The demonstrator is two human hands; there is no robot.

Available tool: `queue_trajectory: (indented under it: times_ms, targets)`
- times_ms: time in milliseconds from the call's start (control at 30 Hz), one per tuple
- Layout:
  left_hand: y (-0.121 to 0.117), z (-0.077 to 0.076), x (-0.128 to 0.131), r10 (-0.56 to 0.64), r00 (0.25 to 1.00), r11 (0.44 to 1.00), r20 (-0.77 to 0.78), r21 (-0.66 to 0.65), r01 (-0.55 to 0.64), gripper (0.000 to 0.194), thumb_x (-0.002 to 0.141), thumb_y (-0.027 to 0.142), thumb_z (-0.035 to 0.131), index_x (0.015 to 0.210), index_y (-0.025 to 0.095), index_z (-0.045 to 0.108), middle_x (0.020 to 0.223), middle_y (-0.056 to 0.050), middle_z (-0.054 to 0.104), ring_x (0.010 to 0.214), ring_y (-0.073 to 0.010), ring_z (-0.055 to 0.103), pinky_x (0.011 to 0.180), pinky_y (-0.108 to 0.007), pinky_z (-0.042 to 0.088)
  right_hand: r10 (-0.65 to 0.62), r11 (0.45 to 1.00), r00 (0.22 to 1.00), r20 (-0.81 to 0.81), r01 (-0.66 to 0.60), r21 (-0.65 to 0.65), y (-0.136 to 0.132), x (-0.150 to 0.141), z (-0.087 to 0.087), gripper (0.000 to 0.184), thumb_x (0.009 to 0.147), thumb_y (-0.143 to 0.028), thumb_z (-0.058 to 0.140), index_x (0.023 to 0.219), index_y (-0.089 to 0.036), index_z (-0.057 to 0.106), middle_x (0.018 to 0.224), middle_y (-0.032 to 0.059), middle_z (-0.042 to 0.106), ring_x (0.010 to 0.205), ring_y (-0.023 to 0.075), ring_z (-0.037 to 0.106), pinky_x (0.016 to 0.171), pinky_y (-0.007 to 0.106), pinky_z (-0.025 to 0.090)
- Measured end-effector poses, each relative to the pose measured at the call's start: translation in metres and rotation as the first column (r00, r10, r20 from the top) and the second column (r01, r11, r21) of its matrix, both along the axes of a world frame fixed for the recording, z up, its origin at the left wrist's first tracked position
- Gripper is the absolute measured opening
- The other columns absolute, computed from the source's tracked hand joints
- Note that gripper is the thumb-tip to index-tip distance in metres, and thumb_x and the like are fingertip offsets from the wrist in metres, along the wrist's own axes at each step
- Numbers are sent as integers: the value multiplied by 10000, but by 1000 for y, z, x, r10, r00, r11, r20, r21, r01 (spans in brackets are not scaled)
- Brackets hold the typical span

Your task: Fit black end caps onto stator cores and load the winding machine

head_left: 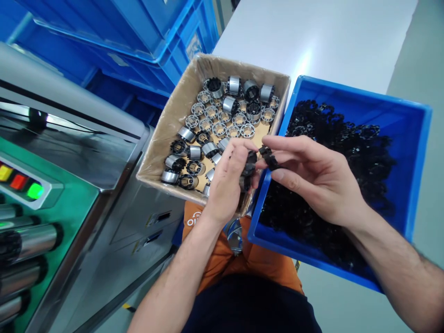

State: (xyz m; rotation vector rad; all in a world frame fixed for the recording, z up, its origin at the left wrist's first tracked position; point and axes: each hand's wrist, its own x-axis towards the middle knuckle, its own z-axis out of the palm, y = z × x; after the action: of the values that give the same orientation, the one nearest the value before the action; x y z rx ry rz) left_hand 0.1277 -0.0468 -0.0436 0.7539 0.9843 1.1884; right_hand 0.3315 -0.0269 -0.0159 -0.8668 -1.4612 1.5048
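Left hand (pixel 227 185), over carton (pixel 164 135): our fingers curl round dark parts (pixel 248 169); right hand (pixel 321 182), right of carton: our fingertips pinch one black piece (pixel 269 158).

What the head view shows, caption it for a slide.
Left hand over a box of metal rings, right hand over a blue bin, both holding black parts.

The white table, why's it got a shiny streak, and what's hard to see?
Head view: light, probably from overhead, glares off the white table; also in the head view, the black parts in the blue bin blend into a dark clump.
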Motion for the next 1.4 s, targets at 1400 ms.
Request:
queue_trajectory:
  times_ms: [1400]
  targets:
    - [16, -6, -10, -6, 932, 970, -362, 225, 93, 406, 1168, 657, 838, 1232, 258, 887, 1021, -40, 824, 729, -144, 671, 630, -279, 505, -249, 966, 173, 953, -26, 257, 55, 57, -86, 723, 946, -233, 968, 1596, -203, 652, 1632, 253, 618, 1358, 491, 742, 1233, 748, 639]
